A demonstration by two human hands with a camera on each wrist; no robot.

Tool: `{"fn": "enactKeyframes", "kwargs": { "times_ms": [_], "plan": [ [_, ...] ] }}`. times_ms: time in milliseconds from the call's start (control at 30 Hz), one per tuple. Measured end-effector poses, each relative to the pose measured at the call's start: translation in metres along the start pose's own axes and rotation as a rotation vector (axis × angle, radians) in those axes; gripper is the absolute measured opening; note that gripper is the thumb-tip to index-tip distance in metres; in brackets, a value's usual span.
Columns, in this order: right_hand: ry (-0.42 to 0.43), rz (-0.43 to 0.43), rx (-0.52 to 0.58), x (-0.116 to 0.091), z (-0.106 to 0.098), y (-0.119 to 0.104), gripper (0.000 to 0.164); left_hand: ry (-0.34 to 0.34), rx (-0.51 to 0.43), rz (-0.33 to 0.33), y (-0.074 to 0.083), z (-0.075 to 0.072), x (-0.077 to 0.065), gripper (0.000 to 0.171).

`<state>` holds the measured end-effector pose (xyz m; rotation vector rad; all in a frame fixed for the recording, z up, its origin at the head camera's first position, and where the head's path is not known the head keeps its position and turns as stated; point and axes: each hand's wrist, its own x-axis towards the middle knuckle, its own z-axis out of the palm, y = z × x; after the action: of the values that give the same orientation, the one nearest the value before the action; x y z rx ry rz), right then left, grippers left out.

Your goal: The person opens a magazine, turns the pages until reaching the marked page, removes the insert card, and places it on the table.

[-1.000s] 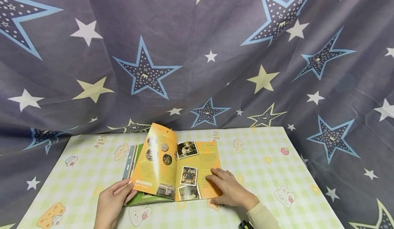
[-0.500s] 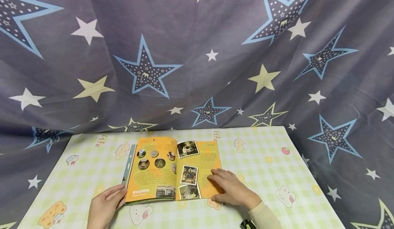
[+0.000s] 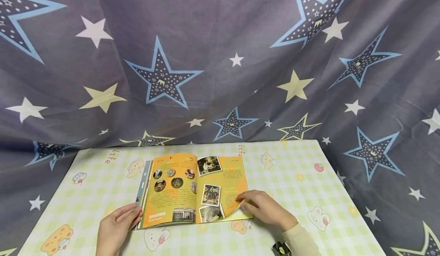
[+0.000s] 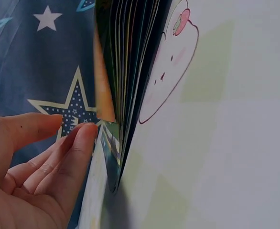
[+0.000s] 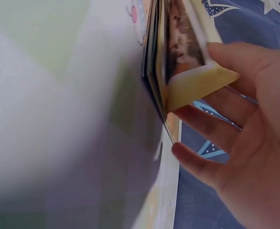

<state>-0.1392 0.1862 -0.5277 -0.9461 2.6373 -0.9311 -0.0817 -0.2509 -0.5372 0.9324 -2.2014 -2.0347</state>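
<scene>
An open book (image 3: pixel 172 195) lies on the table, with orange pages, round photos on its left page and framed pictures on its right. My right hand (image 3: pixel 266 208) pinches the lower outer corner of the right page (image 5: pixel 197 88), which is curled up off the pages below. In the right wrist view the thumb lies on the page's printed face and other fingers are behind it. My left hand (image 3: pixel 118 225) is at the book's lower left edge, its fingertips (image 4: pixel 88 131) close to the page edges. Nothing is held between its thumb and fingers; contact with the book is unclear.
A green-checked tablecloth (image 3: pixel 292 183) with cartoon prints covers the table. Behind and at the sides hangs a dark curtain (image 3: pixel 213 57) with stars. A black band with a light-green part (image 3: pixel 282 249) shows by the right sleeve.
The left page has come down flat onto the left side, and my left hand has let go of it. My right hand, earlier resting on the right page, now lifts its lower corner.
</scene>
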Motion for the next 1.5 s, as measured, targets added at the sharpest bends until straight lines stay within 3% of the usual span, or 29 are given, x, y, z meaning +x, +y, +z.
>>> {"fn": "enactKeyframes", "kwargs": {
  "times_ms": [200,400,533,867,1167,1500],
  "plan": [
    [0.173,0.053,-0.001,0.001,0.001,-0.002,0.032,-0.005,-0.037,0.026,0.007,0.002,-0.003,0.042],
    [0.368,0.001,-0.044,0.004,0.005,-0.002,0.028,-0.055,-0.059,0.030,0.014,0.011,-0.007,0.045],
    [0.428,-0.038,-0.048,0.006,0.007,-0.002,0.026,-0.108,-0.076,0.043,0.019,0.018,-0.011,0.045],
    [0.455,-0.106,0.020,0.011,0.013,-0.004,0.032,-0.219,-0.060,0.066,0.025,0.042,-0.017,0.044],
    [0.427,-0.084,0.048,0.016,0.015,-0.010,0.034,-0.288,-0.110,0.112,0.030,0.068,-0.023,0.039],
    [0.318,-0.110,0.087,0.021,0.012,-0.023,0.042,-0.399,-0.142,0.154,0.037,0.098,-0.031,0.037]
  ]
}}
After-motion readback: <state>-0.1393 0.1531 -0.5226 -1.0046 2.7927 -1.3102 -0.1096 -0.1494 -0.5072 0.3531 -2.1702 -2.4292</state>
